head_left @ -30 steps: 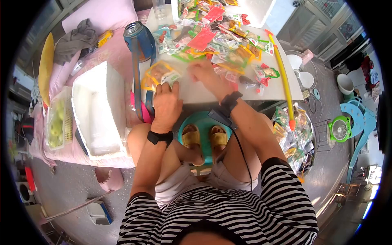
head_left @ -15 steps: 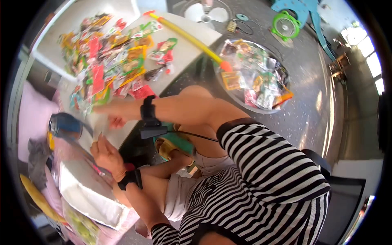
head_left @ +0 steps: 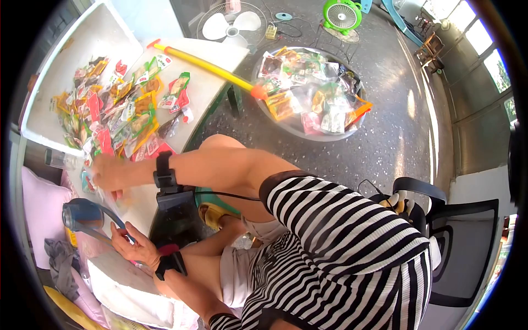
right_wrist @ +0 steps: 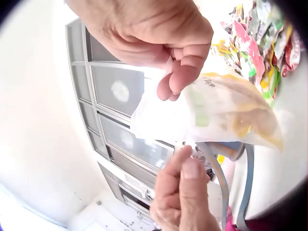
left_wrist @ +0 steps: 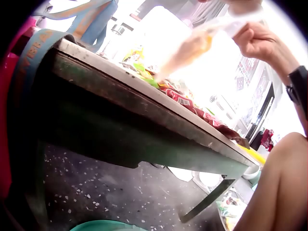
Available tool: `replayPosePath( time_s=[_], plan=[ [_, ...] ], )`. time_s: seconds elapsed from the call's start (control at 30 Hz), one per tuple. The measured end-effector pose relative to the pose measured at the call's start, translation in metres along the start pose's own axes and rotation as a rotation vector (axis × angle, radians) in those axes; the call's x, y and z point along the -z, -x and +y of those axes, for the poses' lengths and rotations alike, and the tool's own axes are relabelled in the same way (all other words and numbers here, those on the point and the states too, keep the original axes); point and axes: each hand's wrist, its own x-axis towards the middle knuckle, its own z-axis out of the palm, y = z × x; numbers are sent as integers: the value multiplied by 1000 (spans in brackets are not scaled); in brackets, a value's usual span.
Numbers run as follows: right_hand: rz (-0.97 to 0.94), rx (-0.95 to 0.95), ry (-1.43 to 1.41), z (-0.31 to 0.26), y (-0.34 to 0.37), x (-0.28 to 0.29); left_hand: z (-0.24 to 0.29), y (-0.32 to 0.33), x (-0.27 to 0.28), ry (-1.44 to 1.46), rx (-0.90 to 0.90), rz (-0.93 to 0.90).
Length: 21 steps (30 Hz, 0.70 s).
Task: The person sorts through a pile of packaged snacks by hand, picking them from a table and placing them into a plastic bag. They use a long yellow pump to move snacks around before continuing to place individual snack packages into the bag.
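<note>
A clear plastic food pouch with yellow edging and brownish contents hangs above the near side of the white table. My right hand pinches its whitish end between thumb and curled fingers; that hand blurs in the head view. Just below the pouch's edge is my left hand, thumb and forefinger close together, fingertips right at the plastic. In the head view the left hand is beside the blue flask and its strap. Several coloured snack pouches lie heaped past the right hand.
A white foam box lies tipped at the table's back, pouches spilling from its mouth. A yellow tube lies across the table's right end. On the floor stand a round basin of pouches and a green fan. Another foam box is beside my left arm.
The head view has swung toward the right. The pouch that lay under my left hand at the table edge is now lifted in my right hand. The left hand has come off the table.
</note>
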Motion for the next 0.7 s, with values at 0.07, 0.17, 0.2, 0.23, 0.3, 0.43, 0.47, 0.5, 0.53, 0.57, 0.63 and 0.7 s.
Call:
replayPosePath(
  time_s=[0.07,0.17,0.2,0.23,0.3,0.43,0.47,0.5,0.53,0.57,0.63,0.7],
  plan=[
    [50,33,-115,-22,24,38,-2,1,1,11,83,-13],
    [130,201,-23,-38,52,110,-7,4,-3,96,185,-25],
    [185,111,-84,-55,70,133,-9,5,-5,133,216,-19],
    [268,130,-53,-66,87,160,-9,6,-6,140,202,-28],
    [379,111,-40,-76,100,217,-8,6,-6,148,174,-42],
    [537,226,-54,-64,110,351,-4,5,-6,167,161,-93],
    [535,310,32,-53,121,394,-5,6,-8,167,165,-92],
    [533,393,118,-48,138,425,-6,6,-9,167,168,-93],
    [246,487,-429,-50,155,422,-7,7,-10,178,179,-96],
    [655,484,-177,-30,170,453,-6,7,-9,175,177,-93],
    [865,369,-109,16,213,481,-3,6,-9,171,172,-92],
    [1151,-23,-248,100,252,514,-3,6,-8,167,189,-101]
  ],
)
